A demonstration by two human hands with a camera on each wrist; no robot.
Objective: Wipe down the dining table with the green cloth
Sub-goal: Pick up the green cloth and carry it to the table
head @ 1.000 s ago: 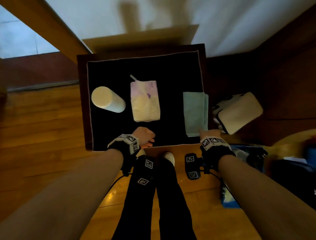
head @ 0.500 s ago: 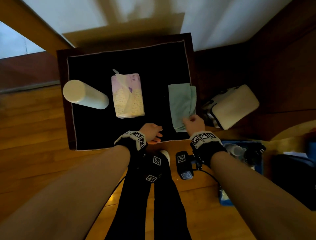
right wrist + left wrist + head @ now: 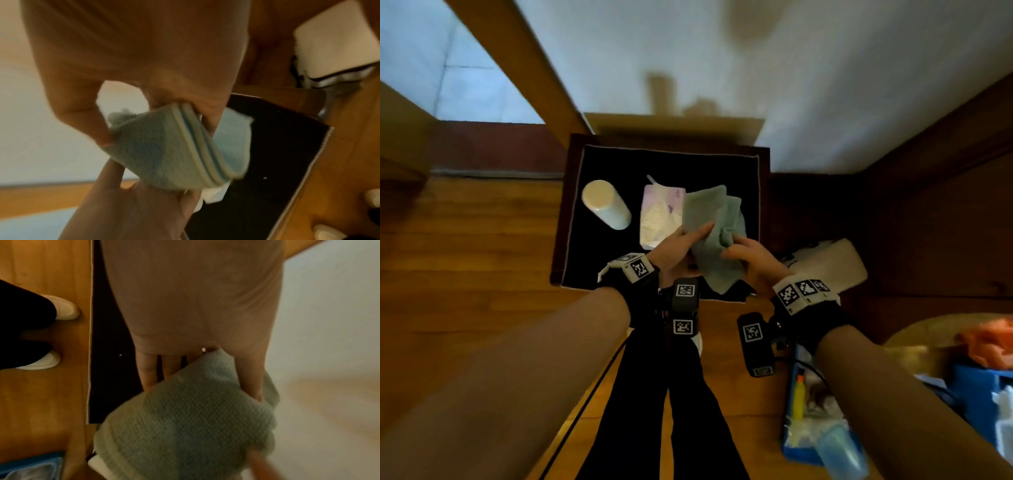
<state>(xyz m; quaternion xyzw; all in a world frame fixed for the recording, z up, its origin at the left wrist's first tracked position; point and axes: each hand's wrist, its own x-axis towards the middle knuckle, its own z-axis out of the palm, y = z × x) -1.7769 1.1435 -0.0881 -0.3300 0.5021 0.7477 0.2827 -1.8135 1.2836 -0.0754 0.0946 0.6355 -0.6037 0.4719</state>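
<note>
The green cloth (image 3: pixel 714 236), folded and partly rumpled, is held up above the small dining table with its black mat (image 3: pixel 599 260). My left hand (image 3: pixel 698 233) pinches the cloth's left side, thumb on top and fingers beneath. In the left wrist view the left hand (image 3: pixel 201 391) has its thumb lying over the cloth (image 3: pixel 185 426). My right hand (image 3: pixel 732 246) grips the cloth's right side. In the right wrist view the right hand (image 3: pixel 156 134) pinches the folded cloth (image 3: pixel 164 154) between thumb and fingers.
A white cylinder (image 3: pixel 606 205) and a tissue pack (image 3: pixel 659 219) lie on the mat. A white pouch (image 3: pixel 825 263) sits right of the table. A blue bin (image 3: pixel 801 445) of supplies stands on the wooden floor by my legs (image 3: pixel 681 394). A wall backs the table.
My right hand lifted the cloth off the mat's right side and carried it toward the middle. My left hand rose from the table's front edge and took hold of it.
</note>
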